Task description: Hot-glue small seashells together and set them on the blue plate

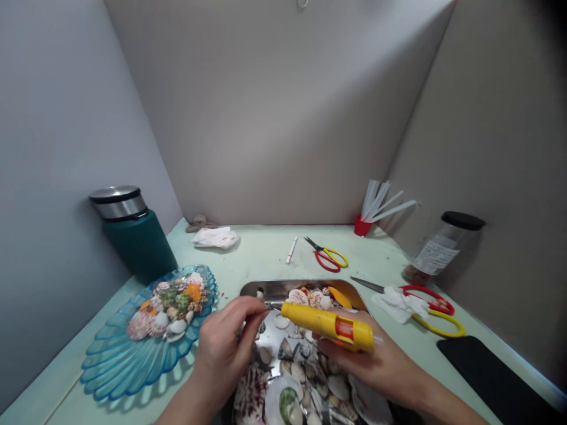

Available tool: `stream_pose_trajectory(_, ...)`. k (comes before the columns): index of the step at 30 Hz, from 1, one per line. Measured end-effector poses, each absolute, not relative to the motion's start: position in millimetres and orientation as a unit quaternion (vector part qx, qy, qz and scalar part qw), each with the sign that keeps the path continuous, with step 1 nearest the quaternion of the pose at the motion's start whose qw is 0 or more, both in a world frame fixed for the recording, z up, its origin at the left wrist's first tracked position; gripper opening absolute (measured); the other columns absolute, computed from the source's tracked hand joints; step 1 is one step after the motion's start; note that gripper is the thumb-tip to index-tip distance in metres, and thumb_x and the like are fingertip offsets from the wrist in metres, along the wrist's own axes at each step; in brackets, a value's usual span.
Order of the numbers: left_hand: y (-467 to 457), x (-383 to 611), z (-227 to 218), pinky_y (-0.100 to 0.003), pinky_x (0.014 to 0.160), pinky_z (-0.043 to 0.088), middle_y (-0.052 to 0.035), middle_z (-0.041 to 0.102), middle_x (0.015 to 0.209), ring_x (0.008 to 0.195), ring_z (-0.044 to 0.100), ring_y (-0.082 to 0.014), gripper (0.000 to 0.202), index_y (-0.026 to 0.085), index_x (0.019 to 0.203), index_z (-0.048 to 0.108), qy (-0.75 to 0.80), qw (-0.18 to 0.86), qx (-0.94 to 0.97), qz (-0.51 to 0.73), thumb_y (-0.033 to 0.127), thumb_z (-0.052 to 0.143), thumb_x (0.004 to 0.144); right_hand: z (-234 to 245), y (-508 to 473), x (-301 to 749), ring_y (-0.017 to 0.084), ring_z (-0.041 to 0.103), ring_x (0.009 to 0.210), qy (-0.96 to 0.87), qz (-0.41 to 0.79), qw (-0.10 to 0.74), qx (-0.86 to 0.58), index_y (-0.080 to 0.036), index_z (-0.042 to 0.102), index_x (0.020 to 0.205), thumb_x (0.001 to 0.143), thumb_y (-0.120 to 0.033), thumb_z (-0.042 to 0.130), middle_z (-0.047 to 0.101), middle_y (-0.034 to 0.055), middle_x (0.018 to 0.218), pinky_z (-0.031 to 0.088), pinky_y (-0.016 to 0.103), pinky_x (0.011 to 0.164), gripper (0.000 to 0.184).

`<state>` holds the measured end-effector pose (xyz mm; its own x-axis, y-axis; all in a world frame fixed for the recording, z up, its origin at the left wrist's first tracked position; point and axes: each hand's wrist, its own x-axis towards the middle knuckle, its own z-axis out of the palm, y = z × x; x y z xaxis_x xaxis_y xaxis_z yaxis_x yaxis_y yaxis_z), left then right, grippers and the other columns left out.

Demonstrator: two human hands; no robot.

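While right hand [376, 360] grips yellow glue gun [328, 326] over shell tray [274, 289], left hand [225, 348] pinches something small at nozzle, fingers closed; item indistinct.

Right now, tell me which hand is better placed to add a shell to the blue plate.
Probably the left hand: it hovers beside the blue plate, fingertips pinched over the metal tray of shells. The right hand is farther away, gripping the yellow glue gun.

We get soft, even light from above w/ faint shadows on the surface [266, 254], glare on the metal tray [283, 290], wide-angle warp at edges, dark right corners.
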<state>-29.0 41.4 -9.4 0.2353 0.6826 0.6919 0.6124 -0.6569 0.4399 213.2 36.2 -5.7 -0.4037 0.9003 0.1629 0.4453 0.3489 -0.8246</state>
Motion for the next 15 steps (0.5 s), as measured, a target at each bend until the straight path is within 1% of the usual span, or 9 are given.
stream_pose_trajectory(5,41.9,-28.5,-8.9,-0.023,0.07,0.049,-0.0032,0.068,0.084,0.076,0.064,-0.0144,0.013,0.019,0.088,0.06,0.412,0.029,0.787,0.459,0.008,0.054,0.082,-8.2,35.4,212.8,0.018,0.056,0.063,-0.76,0.349,0.31,-0.452,-0.022,0.063,0.088,0.081,-0.031,0.058,0.06,-0.0002,0.068,0.045,0.027,0.058,0.013)
stream_pose_trajectory(11,41.7,-26.9,-7.0,-0.023,0.069,0.049,-0.0035,0.068,0.083,0.076,0.064,-0.0143,0.014,0.018,0.087,0.06,0.411,0.034,0.78,0.472,0.008,0.053,0.082,-13.0,36.8,212.9,0.018,0.057,0.062,-0.753,0.342,0.339,-0.449,-0.024,0.065,0.085,0.08,-0.03,0.06,0.061,0.0,0.067,0.046,0.028,0.056,0.009)
stream_pose_trajectory(13,40.8,-25.4,-6.0,-0.024,0.07,0.049,-0.0034,0.068,0.084,0.076,0.064,-0.0148,0.011,0.019,0.085,0.06,0.426,0.06,0.766,0.479,0.01,0.054,0.083,-12.4,36.7,212.8,0.019,0.058,0.063,-0.752,0.339,0.34,-0.452,-0.024,0.065,0.085,0.08,-0.029,0.059,0.062,0.0003,0.069,0.046,0.028,0.057,0.009)
stream_pose_trajectory(15,39.4,-23.3,-5.1,-0.023,0.065,0.049,-0.0022,0.068,0.08,0.069,0.064,-0.0138,0.009,0.019,0.082,0.061,0.453,0.122,0.737,0.487,0.014,0.054,0.083,-9.7,36.1,212.1,0.019,0.059,0.067,-0.751,0.344,0.339,-0.45,-0.024,0.065,0.088,0.081,-0.029,0.059,0.065,0.0011,0.074,0.046,0.028,0.058,0.011)
